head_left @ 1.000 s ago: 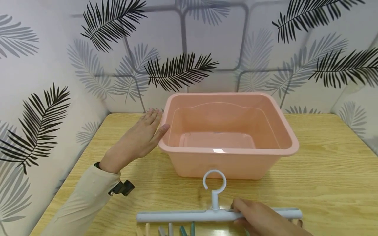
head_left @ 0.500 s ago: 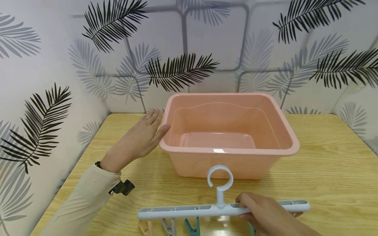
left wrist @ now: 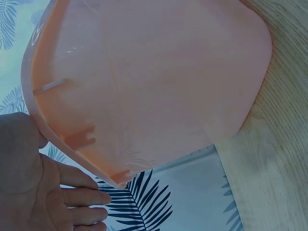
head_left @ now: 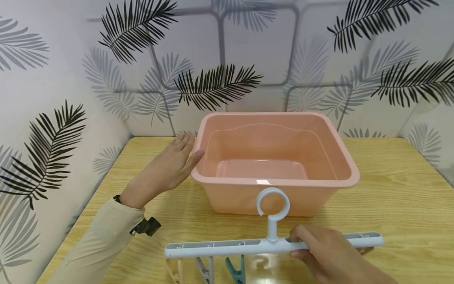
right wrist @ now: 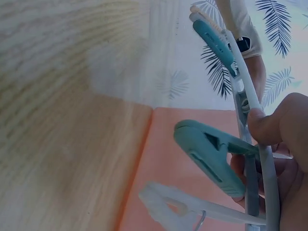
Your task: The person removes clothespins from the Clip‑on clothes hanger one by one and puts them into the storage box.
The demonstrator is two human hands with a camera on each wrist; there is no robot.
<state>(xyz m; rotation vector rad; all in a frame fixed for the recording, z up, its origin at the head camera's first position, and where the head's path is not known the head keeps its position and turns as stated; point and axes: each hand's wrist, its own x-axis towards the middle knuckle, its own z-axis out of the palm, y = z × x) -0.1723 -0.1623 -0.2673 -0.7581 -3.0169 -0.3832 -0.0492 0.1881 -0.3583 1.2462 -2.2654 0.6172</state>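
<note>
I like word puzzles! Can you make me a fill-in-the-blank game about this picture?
1. The tub on the table is colored ____.
2. The right hand grips the bar of a clip ____.
3. The left hand touches the tub's ____ side.
4. Inside, the tub is ____.

Missing words: pink; hanger; left; empty

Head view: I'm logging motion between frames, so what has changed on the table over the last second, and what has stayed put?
The right hand, gripping the bar of the clip hanger, has lifted it and carried it rightward and toward the pink tub; its hook now overlaps the tub's front wall, and more of the hanging clips shows. The left hand stays flat against the tub's left side, and the tub has not moved.
</note>
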